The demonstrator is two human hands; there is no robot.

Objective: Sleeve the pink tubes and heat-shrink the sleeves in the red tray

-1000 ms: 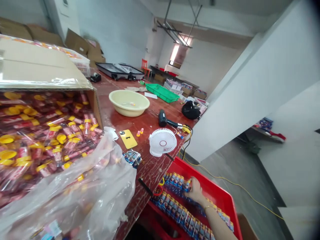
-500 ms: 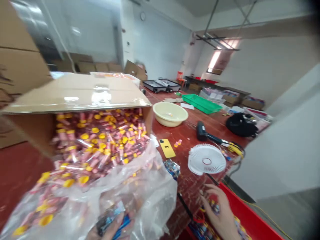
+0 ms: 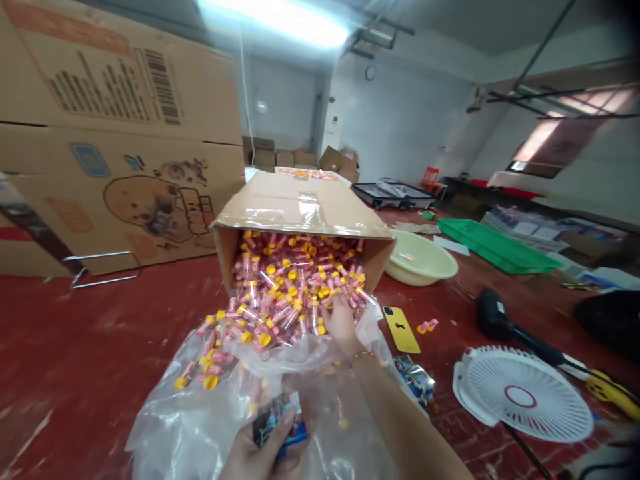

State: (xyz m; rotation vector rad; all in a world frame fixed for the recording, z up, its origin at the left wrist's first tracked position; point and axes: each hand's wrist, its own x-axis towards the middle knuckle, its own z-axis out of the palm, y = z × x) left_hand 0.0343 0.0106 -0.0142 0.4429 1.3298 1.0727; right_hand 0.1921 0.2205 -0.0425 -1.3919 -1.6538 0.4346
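Observation:
A cardboard box [image 3: 305, 207] lies on its side, full of small clear tubes with pink contents and yellow caps [image 3: 290, 287]. Some tubes spill onto a clear plastic bag [image 3: 175, 413] at its mouth. My left hand [image 3: 267, 443], low in the view, is closed on a small blue and black packet [image 3: 283, 420] above the bag. Reaching into the right part of the tube pile is my right hand [image 3: 341, 323], its fingers curled among the tubes; whether it grips one is too small to tell.
Right of the box are a cream basin [image 3: 425, 260], a yellow phone [image 3: 401, 330], shiny packets [image 3: 415, 380], a white fan [image 3: 525, 393], a black tool [image 3: 493, 317] and a green tray [image 3: 500, 247]. A large printed carton [image 3: 120, 153] stands at left.
The view has turned left. My right hand has moved from the red bin of colourful pieces at lower right to the tube pile. My left hand still holds the packet.

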